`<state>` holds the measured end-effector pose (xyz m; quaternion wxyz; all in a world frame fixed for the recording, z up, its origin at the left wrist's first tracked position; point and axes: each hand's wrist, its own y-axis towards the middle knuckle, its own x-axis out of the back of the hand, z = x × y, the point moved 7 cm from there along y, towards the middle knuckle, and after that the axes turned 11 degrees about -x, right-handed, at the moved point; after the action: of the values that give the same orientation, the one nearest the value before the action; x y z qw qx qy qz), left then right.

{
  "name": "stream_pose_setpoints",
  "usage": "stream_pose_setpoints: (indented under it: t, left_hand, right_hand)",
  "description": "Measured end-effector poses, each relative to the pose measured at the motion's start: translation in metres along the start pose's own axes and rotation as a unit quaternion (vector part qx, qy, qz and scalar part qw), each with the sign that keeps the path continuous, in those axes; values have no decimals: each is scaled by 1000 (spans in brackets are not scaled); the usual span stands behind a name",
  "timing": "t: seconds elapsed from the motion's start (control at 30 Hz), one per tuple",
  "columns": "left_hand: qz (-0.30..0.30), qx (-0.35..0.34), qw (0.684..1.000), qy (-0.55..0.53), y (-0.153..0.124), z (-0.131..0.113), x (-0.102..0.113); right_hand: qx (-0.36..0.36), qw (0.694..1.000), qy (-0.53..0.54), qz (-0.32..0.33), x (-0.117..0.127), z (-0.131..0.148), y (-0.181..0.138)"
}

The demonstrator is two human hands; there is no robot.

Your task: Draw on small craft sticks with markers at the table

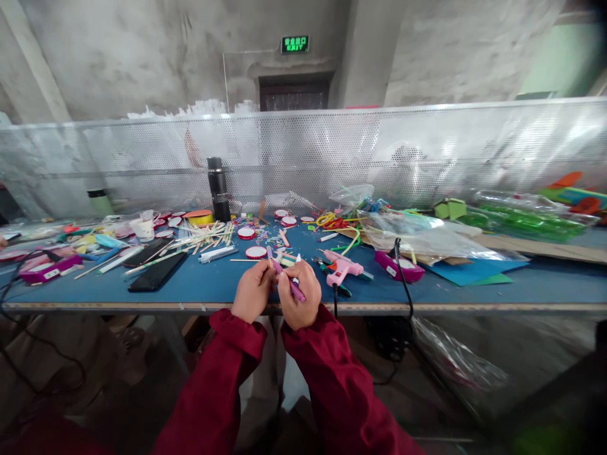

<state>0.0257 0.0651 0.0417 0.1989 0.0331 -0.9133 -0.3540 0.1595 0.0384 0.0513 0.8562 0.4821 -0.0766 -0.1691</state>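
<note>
Both hands meet just above the table's front edge, close together. My right hand (302, 294) is closed round a slim purple pen-shaped stick (296, 291), its lower end jutting out toward me. My left hand (252, 292) pinches around the upper purple part, and its fingertips hide much of the grip. A small white tip shows above the right fingers; I cannot tell what it belongs to. Just right of my hands lies a pink glue gun (342, 268). Beyond the left fingers rests a small red-rimmed white disc (257, 253).
Black phones (157, 273), wooden sticks (213, 237) and a dark bottle (219, 189) occupy the left side. Plastic bags (412, 232), blue sheets (467, 268) and a purple box (399, 266) lie rightward. A cable (404, 284) hangs over the edge. A perforated metal panel (303, 151) backs the table.
</note>
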Motion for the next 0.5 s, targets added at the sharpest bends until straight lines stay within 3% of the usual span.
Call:
stream_pose_setpoints:
  t: [0.5]
  left_hand:
    - [-1,0,1000,8,0,3,0]
  right_hand:
    - [7,1000,-12,10,-1,1,1]
